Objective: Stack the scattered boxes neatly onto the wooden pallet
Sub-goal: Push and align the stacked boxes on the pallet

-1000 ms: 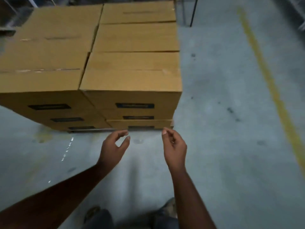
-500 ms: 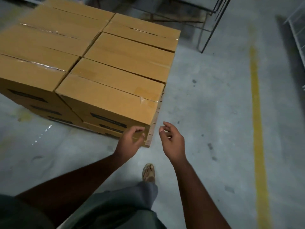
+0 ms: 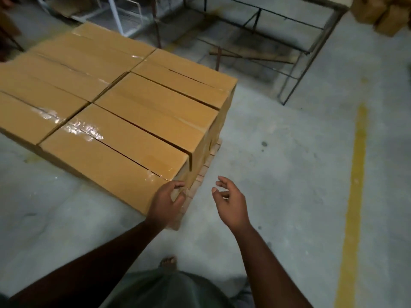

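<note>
Hovering my left hand (image 3: 167, 199) loosely curled at the near corner of the stacked boxes (image 3: 133, 121), contact unclear, boxes on wooden pallet (image 3: 201, 180), my right hand (image 3: 231, 202) relaxed, empty, over concrete floor (image 3: 289, 174).

A warehouse or storeroom: a bare grey concrete floor (image 3: 289, 174) with a painted yellow line (image 3: 353, 196), taped cardboard boxes (image 3: 124, 121) packed edge to edge on a low wooden pallet (image 3: 203, 174), empty metal rack frames (image 3: 295, 41) behind them, and more brown cartons (image 3: 378, 12) piled in the far corner
</note>
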The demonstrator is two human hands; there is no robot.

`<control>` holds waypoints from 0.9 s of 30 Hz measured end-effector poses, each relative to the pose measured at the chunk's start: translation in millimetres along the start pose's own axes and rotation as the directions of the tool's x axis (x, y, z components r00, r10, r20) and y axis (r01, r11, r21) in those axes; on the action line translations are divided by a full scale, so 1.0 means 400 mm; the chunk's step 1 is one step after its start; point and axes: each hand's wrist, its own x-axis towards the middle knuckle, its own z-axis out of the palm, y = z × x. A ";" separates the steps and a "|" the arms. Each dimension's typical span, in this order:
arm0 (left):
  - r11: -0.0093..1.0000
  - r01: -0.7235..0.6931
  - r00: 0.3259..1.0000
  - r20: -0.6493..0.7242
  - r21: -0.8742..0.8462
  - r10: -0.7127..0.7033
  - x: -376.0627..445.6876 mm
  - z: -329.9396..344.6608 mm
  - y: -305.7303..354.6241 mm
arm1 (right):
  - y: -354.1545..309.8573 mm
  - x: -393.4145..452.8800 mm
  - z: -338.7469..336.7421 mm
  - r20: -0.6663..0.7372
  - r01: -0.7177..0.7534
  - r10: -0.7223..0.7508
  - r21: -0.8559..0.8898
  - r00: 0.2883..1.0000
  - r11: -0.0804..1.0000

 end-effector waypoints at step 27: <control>0.871 0.445 0.634 -0.614 -0.207 -0.470 0.071 0.486 0.303 | 0.025 0.602 -0.444 0.646 0.397 -0.219 -0.142 0.731 0.907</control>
